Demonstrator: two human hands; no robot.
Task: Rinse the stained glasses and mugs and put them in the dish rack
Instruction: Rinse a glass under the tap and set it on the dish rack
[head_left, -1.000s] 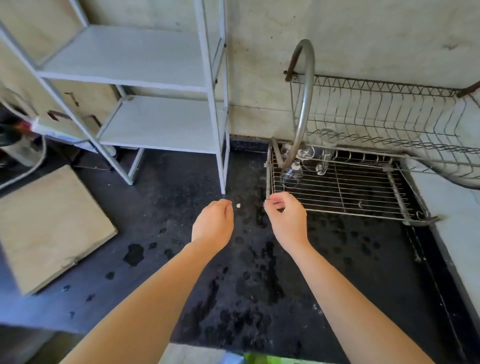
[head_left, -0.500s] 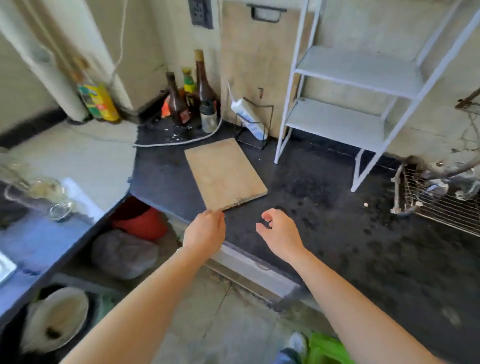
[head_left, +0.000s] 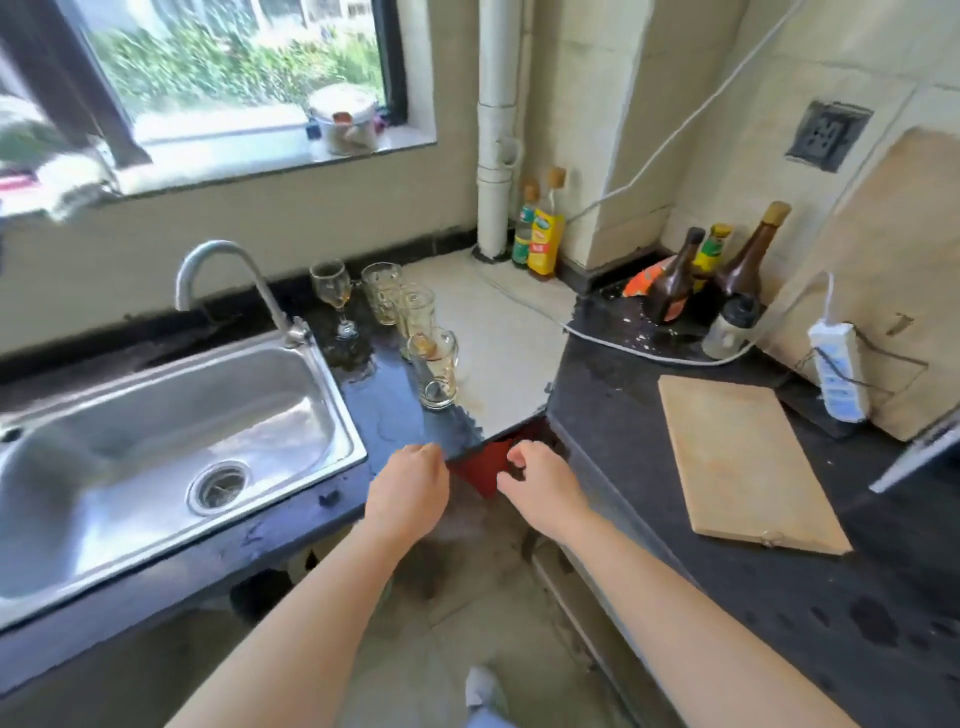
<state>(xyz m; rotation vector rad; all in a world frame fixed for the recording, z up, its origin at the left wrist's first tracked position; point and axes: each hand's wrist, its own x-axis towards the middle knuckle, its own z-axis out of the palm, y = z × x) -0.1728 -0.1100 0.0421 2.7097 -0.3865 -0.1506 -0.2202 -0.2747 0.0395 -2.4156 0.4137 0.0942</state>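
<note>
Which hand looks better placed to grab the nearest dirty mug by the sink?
Probably the left hand: it is empty, the nearest mug stands almost straight ahead of it, and it is on the sink side. The right hand, also empty, is farther off to the side.

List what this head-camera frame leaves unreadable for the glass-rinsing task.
Head view, the only one:
- Dish rack: outside the frame.
- Red object: mostly hidden under the counter; unidentifiable.
- Second glass mug: partly covered by the front mug; its stains are unclear.
- Jar on the windowsill: blurred, contents unclear.
- Yellow bottle: label too small to read.
- Sink: left end cut off by the frame edge.
</note>
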